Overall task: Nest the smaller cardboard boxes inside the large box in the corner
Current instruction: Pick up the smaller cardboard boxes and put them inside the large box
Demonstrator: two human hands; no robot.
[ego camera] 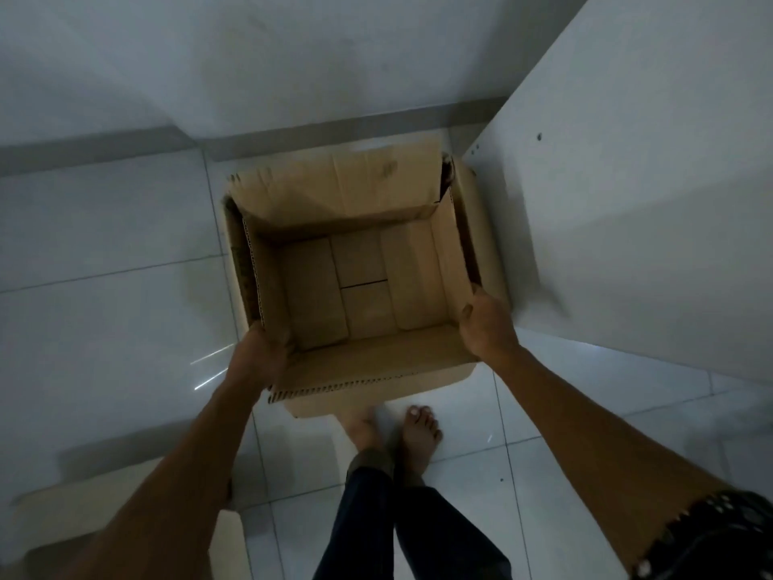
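Cardboard box (pixel 359 286) open, in floor corner; left hand (pixel 261 355) and right hand (pixel 487 324) each clamped on near rim corners

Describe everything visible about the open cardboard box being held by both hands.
The open brown corrugated cardboard box is seen from above, empty, its folded bottom flaps showing with a dark seam between the middle two. Its top flaps stand open, the far one creased and scuffed, and fluted edges show along the near rim. It sits in or just over a slightly wider cardboard box in the corner. The left hand grips its near left corner and the right hand its near right corner.
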